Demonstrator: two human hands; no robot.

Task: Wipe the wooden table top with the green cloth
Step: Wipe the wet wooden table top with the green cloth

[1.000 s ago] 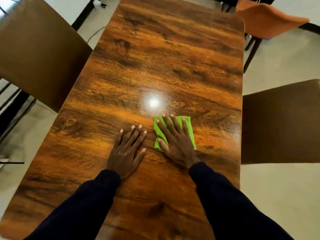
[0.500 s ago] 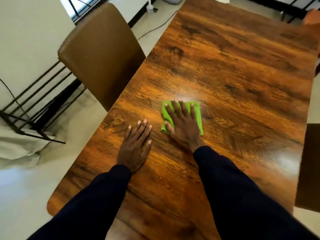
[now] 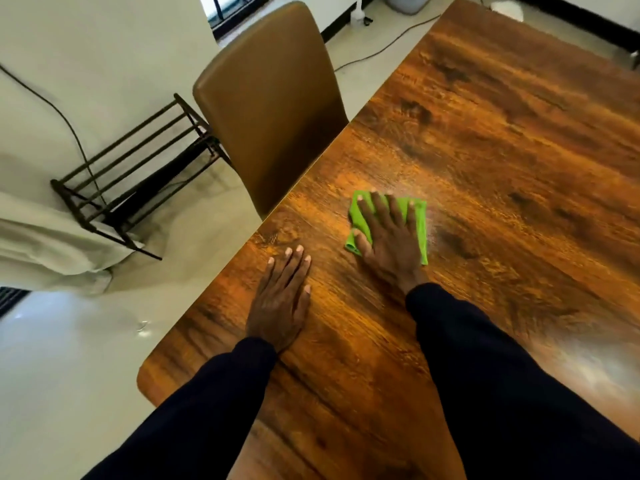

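The wooden table top point(image 3: 502, 161) fills the right of the view, dark-grained and glossy. A folded green cloth point(image 3: 419, 223) lies flat on it a little in from the left edge. My right hand point(image 3: 389, 240) presses palm-down on the cloth with its fingers spread, covering most of it. My left hand point(image 3: 282, 299) rests flat on the bare wood near the left edge, below and left of the cloth, fingers together, holding nothing. Dark sleeves cover both forearms.
A brown padded chair point(image 3: 273, 98) stands against the table's left edge, just beyond the hands. Farther left are a black metal rack point(image 3: 131, 174), a pale cloth heap point(image 3: 41, 244) and cables on the light floor.
My view has swung left, bringing the left chair and rack into view. My right hand and the green cloth have moved toward the table's left edge. My left hand stays flat on the wood.
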